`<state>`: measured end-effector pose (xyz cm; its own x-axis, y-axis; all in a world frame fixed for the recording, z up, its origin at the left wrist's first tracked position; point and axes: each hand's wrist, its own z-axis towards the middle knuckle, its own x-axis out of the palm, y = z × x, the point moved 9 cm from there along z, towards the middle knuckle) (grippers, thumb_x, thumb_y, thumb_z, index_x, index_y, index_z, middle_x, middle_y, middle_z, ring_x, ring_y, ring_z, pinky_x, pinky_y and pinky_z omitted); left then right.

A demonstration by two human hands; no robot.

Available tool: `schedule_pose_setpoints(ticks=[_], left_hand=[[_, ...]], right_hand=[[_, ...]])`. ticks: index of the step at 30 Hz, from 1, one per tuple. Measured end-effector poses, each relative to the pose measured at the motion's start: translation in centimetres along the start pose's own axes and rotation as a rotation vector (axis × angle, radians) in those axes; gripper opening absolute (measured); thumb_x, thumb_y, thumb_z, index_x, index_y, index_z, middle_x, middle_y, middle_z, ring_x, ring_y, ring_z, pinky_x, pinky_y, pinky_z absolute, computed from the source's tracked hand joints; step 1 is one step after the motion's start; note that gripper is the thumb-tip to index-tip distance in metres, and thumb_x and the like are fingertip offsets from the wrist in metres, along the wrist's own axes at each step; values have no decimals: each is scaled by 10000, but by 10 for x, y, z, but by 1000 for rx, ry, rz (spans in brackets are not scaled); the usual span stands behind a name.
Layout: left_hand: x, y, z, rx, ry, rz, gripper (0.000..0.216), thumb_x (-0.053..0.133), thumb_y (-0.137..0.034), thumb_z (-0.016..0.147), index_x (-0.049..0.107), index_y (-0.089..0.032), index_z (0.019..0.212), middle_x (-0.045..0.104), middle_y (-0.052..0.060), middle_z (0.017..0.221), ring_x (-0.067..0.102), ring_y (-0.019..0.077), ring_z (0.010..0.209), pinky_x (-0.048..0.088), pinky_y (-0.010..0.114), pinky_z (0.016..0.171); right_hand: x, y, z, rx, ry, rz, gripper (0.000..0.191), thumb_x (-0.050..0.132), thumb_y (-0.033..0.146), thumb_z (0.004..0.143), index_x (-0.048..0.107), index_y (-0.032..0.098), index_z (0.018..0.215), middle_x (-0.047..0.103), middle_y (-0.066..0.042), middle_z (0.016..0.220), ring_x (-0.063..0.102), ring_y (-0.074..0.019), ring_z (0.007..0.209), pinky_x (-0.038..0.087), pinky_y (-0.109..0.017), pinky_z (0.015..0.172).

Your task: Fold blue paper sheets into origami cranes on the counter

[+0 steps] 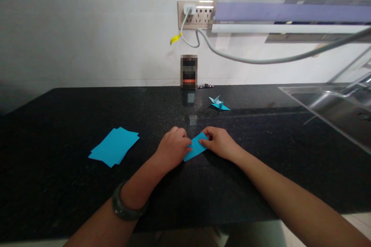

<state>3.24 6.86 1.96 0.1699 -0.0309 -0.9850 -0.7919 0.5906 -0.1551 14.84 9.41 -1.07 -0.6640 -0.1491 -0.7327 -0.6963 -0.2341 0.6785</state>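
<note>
Paper [196, 148] bright blue; countertop [203, 193] black, probably faintly speckled.

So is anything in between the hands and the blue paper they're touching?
Nothing that shows: the left hand and right hand are both right on the paper. The stack lies off to the left, and the paper birds sit farther back.

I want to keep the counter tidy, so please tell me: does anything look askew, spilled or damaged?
Only the paper stack, left of the left hand, looks askew: its edges do not line up, so corners stick out unevenly. I see no spill or damage.
</note>
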Motion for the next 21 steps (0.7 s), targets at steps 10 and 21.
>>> schedule_pose_setpoints(ticks=[10,21], left_hand=[[9,4,-1,7,94,79,256,505,-342,807,651,-276,1007,543,57,920,475,210,840,381,307,671],[9,5,0,-2,84,66,258,527,-340,797,653,-278,1013,546,53,929,487,212,859,388,296,675]], right_hand=[[-2,7,1,-107,7,-43,130,587,176,693,631,184,815,593,-7,701,520,-124,626,378,-234,565],[-13,20,-21,-347,-88,-58,194,522,193,804,648,180,951,597,-44,779,549,-141,710,443,-268,654]])
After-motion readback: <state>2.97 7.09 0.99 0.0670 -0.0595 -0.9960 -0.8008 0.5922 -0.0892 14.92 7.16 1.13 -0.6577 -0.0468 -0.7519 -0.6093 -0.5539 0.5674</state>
